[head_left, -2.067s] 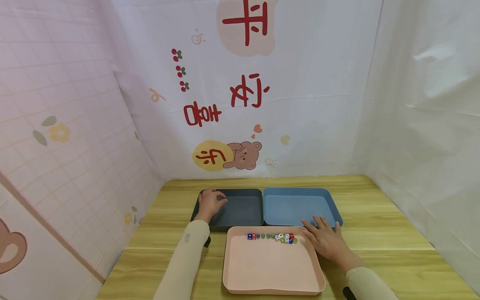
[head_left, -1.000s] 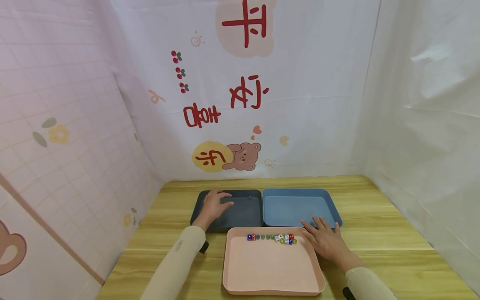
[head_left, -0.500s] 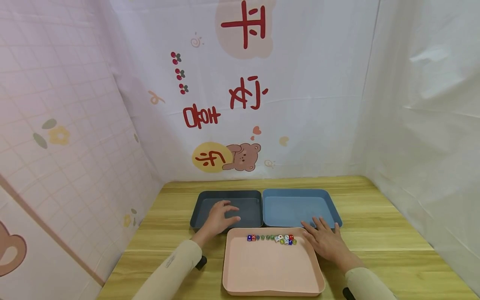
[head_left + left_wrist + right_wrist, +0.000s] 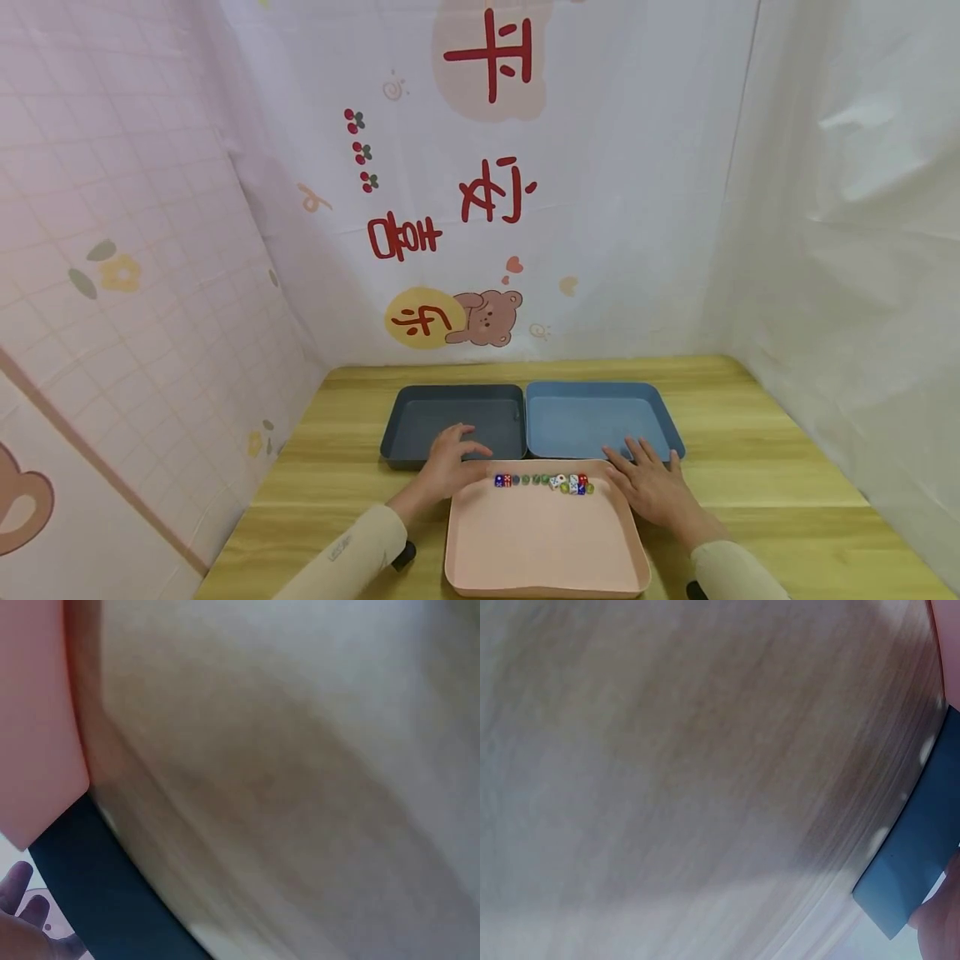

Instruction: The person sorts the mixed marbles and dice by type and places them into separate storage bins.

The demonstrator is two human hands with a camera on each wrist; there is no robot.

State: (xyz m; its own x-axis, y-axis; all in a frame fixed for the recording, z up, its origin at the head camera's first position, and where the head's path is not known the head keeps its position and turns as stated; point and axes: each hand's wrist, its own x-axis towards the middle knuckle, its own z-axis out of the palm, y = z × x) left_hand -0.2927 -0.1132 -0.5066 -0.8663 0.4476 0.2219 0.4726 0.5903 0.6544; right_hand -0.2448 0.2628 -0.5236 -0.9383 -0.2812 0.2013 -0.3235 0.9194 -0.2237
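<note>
My left hand [image 4: 447, 469] hovers at the far left corner of the pink tray [image 4: 547, 546], its fingers loosely bent with nothing between them. In the left wrist view, part of the left hand [image 4: 22, 934] shows beyond the trays. Along the pink tray's far side lies a row of small dice [image 4: 503, 481] and glass marbles [image 4: 536, 480], bunched more closely at the right end. My right hand [image 4: 651, 487] rests with spread fingers at that tray's right rim, fingertips at the front rim of the blue tray [image 4: 592, 417]. The right wrist view catches only a bit of it.
A dark tray [image 4: 427, 417] stands behind the pink one on the left, side by side with the blue tray. Wood-patterned tabletop [image 4: 757, 467] surrounds the trays. Printed white cloth [image 4: 630, 250] hangs behind and at both sides.
My left hand has come from over the dark tray forward and right to the pink tray's corner. A small piece showed in the dark tray a second ago. The right hand stays put.
</note>
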